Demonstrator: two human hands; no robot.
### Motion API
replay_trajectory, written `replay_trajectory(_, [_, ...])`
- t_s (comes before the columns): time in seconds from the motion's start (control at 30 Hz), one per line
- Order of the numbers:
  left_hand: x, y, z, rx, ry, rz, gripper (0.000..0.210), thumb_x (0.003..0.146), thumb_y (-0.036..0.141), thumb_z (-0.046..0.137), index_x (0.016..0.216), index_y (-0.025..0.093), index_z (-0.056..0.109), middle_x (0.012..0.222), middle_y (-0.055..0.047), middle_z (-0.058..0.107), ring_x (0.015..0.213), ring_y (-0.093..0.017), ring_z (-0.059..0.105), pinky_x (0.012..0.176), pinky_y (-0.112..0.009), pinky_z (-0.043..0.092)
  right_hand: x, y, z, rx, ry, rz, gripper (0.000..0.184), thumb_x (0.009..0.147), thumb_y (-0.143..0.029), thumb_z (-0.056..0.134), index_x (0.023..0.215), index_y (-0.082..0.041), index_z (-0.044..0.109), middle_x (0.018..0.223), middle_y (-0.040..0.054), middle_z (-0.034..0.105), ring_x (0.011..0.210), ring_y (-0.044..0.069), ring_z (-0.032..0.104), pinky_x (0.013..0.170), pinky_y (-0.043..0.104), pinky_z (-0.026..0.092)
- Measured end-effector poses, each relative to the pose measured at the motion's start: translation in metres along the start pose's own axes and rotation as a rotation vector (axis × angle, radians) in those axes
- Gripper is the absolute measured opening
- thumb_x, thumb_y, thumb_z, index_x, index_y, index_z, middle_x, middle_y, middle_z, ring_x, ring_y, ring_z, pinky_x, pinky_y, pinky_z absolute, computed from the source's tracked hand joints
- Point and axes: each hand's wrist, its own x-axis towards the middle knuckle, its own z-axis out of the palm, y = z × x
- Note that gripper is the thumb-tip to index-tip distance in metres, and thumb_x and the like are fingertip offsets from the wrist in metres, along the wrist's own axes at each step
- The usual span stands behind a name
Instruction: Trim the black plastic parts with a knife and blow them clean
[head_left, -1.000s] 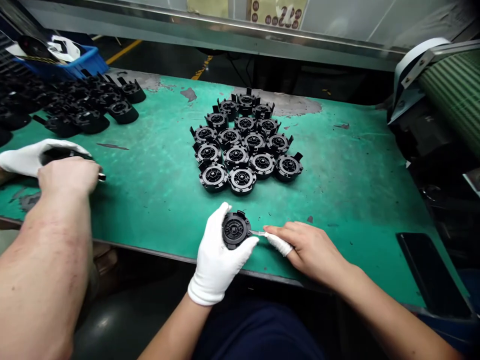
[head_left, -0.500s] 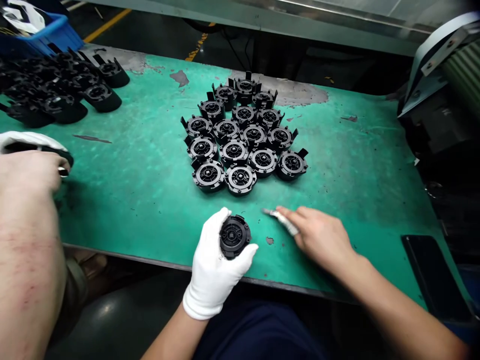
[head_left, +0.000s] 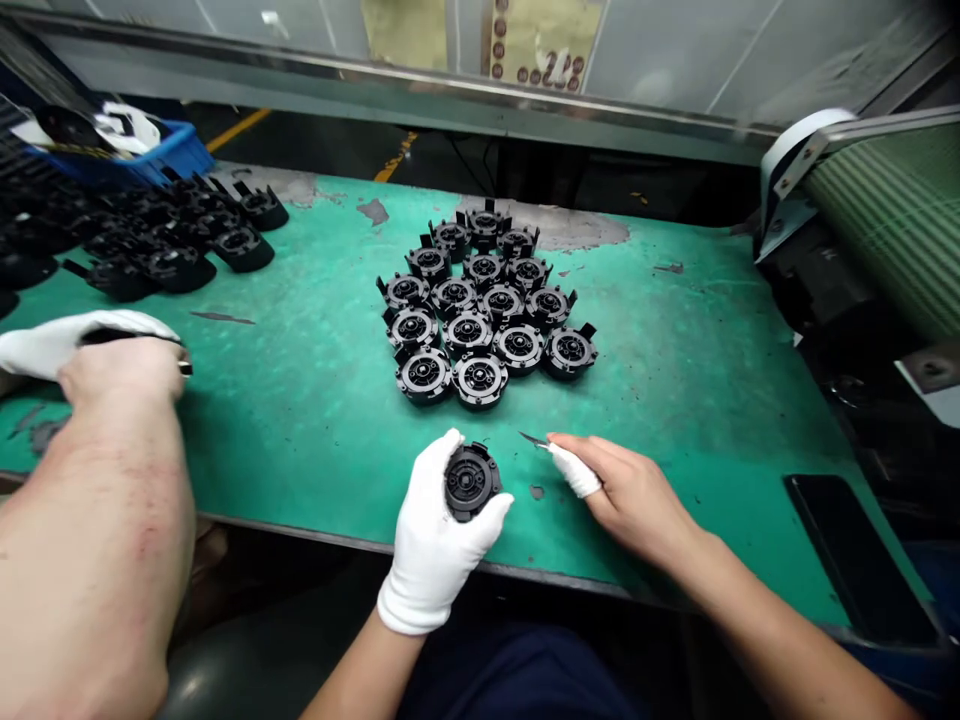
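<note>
My left hand (head_left: 435,540), in a white glove, is closed around a round black plastic part (head_left: 471,482) near the table's front edge. The part's ribbed disc face is turned up toward me. To its right my bare right hand (head_left: 626,490) pinches a small knife (head_left: 534,440), its thin blade pointing left toward the part without touching it. White wrapping covers the thumb, and the knife's handle is mostly hidden in the fingers. Just beyond my hands stands a cluster of similar round black parts (head_left: 480,378), several with upright tabs.
A co-worker's bare arm (head_left: 112,520) and gloved hand (head_left: 45,345) work at the left with a dark part. More black parts (head_left: 176,262) and a blue bin (head_left: 180,150) stand behind. A phone (head_left: 855,550) lies at right, below a green conveyor belt (head_left: 892,210).
The view has tilted up, showing more of the wall and conveyor. My hands keep their grips, and the knife stays just right of the black part. The co-worker's arm appears farther into view.
</note>
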Motion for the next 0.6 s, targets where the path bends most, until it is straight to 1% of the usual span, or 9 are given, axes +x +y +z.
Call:
replay_trajectory(0.1, [0.006,0.004,-0.008,-0.111,-0.005,-0.075,0.078,0.078,0.043,0.079,0.144,0.021,0.043,0.136,-0.014,0.058,0.126,-0.029,0.060,0.111,-0.049,0.048,-0.009,-0.014,0.010,0.382,0.001,0.034,0.040,0.099,-0.034,0.052,0.137,-0.022,0.059,0.125,0.0102,0.068,0.106,0.024,0.064,0.095,0.037,0.051])
replay_trajectory(0.17, [0.011,0.011,-0.018,-0.248,-0.063,-0.170,0.069,0.085,0.046,0.072,0.143,0.022,0.044,0.132,-0.012,0.063,0.121,-0.026,0.063,0.108,-0.047,0.050,-0.017,-0.030,0.019,0.580,-0.055,0.017,0.055,0.094,-0.044,0.063,0.145,-0.025,0.052,0.127,0.0100,0.066,0.101,0.023,0.065,0.092,0.037,0.053])
replay_trajectory(0.23, [0.013,0.022,-0.030,-0.366,-0.177,-0.255,0.054,0.094,0.050,0.058,0.140,0.023,0.048,0.129,-0.011,0.066,0.118,-0.025,0.065,0.107,-0.045,0.052,-0.025,-0.046,0.027,0.715,-0.087,-0.030,0.068,0.088,-0.047,0.071,0.149,-0.030,0.046,0.129,0.0094,0.063,0.098,0.023,0.063,0.089,0.035,0.052])
replay_trajectory(0.27, [0.010,0.028,-0.036,-0.397,-0.240,-0.280,0.050,0.098,0.052,0.050,0.138,0.023,0.051,0.129,-0.011,0.066,0.120,-0.025,0.065,0.108,-0.045,0.052,-0.030,-0.053,0.031,0.771,-0.078,-0.038,0.069,0.087,-0.047,0.072,0.149,-0.030,0.047,0.126,0.0088,0.064,0.094,0.021,0.062,0.086,0.034,0.052])
replay_trajectory(0.33, [-0.001,0.038,-0.045,-0.397,-0.331,-0.281,0.050,0.102,0.054,0.035,0.139,0.025,0.052,0.137,-0.011,0.062,0.127,-0.025,0.061,0.111,-0.045,0.049,-0.041,-0.066,0.038,0.894,-0.015,0.022,0.060,0.087,-0.048,0.072,0.141,-0.028,0.055,0.105,0.0053,0.065,0.079,0.018,0.056,0.075,0.030,0.049])
replay_trajectory(0.4, [-0.021,0.042,-0.049,-0.344,-0.351,-0.189,0.056,0.101,0.058,0.030,0.144,0.026,0.047,0.146,-0.012,0.055,0.134,-0.027,0.055,0.112,-0.047,0.049,-0.054,-0.078,0.046,1.052,0.044,0.156,0.053,0.087,-0.051,0.071,0.133,-0.024,0.060,0.083,-0.0005,0.056,0.068,0.015,0.046,0.065,0.028,0.043])
replay_trajectory(0.5, [-0.053,0.035,-0.043,-0.170,-0.250,0.044,0.065,0.095,0.064,0.045,0.148,0.027,0.042,0.151,-0.014,0.048,0.136,-0.033,0.051,0.109,-0.053,0.050,-0.077,-0.090,0.063,1.227,0.079,0.367,0.054,0.087,-0.058,0.069,0.125,-0.020,0.062,0.073,-0.0041,0.044,0.066,0.014,0.040,0.063,0.028,0.038])
replay_trajectory(0.53, [-0.060,0.030,-0.039,-0.095,-0.205,0.116,0.062,0.093,0.061,0.051,0.145,0.027,0.046,0.148,-0.014,0.051,0.135,-0.034,0.052,0.109,-0.055,0.050,-0.084,-0.092,0.070,1.252,0.078,0.416,0.055,0.086,-0.060,0.068,0.122,-0.019,0.063,0.072,-0.0043,0.043,0.066,0.014,0.040,0.064,0.028,0.038])
replay_trajectory(0.6, [-0.069,0.019,-0.029,0.052,-0.126,0.223,0.041,0.095,0.044,0.059,0.133,0.029,0.057,0.136,-0.010,0.061,0.129,-0.031,0.057,0.110,-0.056,0.048,-0.098,-0.093,0.084,1.266,0.074,0.483,0.057,0.084,-0.063,0.069,0.118,-0.018,0.064,0.072,-0.0037,0.047,0.067,0.015,0.043,0.065,0.029,0.039])
